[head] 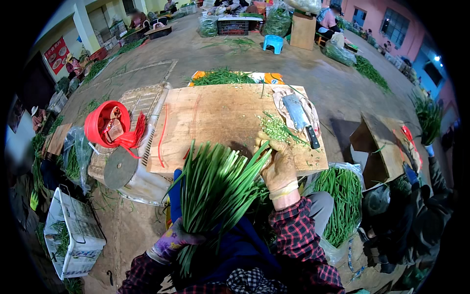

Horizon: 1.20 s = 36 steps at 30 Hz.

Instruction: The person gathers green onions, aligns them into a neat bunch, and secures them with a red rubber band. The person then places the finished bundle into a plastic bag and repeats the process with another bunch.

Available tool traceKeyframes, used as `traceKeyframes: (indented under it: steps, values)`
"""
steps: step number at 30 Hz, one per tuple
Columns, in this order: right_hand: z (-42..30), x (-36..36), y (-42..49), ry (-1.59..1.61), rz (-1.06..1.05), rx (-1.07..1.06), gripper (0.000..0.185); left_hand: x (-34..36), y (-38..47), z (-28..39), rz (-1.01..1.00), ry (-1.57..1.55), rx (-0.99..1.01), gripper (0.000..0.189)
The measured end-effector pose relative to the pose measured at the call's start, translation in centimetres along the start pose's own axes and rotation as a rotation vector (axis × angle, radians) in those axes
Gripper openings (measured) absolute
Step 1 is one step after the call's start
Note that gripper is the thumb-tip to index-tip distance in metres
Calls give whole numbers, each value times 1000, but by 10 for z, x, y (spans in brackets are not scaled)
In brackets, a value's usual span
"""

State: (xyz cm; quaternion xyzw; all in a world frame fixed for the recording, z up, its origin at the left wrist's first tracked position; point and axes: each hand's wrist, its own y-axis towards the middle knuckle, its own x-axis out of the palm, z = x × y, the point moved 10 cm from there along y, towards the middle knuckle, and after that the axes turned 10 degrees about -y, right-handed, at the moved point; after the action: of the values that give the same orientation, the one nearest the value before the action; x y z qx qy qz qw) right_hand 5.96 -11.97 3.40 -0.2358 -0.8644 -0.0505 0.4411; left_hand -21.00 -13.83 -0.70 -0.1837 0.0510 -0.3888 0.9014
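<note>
A thick bundle of long green garlic chives (pixel 214 183) rests over my lap at the near edge of a wooden board (pixel 220 110). My left hand (pixel 176 239), in a patterned purple glove, is closed round its lower part. My right hand (pixel 277 161), in a pale thin glove, is at the upper right of the bundle, its fingers on some stalks; their hold is partly hidden. Beyond it lie chopped stem pieces (pixel 273 126) on the board. A cleaver (pixel 295 112) with a black handle rests on a cloth (pixel 314 115) at the board's right side.
Left of the board, a red bucket (pixel 91 126) with red ties (pixel 137 136) stands on an upturned plastic crate (pixel 143 97). A bag of green stalks (pixel 337 202) is at right, near a cardboard box (pixel 382 147). A white basket (pixel 84 235) stands lower left. A person's arm (pixel 437 176) shows far right.
</note>
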Motion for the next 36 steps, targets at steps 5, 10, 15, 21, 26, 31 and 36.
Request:
traceKeyframes:
  steps: [5, 10, 15, 21, 26, 31, 36]
  values:
    - [2, -3, 10, 3, -14, -16, 32, 3, 20, -55, -228, -397, -68, 46]
    - [8, -9, 23, 81, 25, -15, 25, 1, 4, -33, -129, -181, -107, 42]
    - [-54, -39, 30, 283, 28, -219, 12, -7, 4, -63, -187, -317, -71, 39]
    - [-137, -79, -38, 56, 72, -400, 10, -30, -11, -58, -104, -638, -150, 28]
    - [-24, -34, -67, -1561, -258, -155, 39, -49, -13, -34, 53, -622, -55, 44]
    - [84, 22, -87, -925, -649, 107, 72, -27, -1, -31, -69, -457, -173, 38]
    - [72, 33, -45, 72, -514, 179, 84, 17, 5, -24, -235, 73, -91, 61]
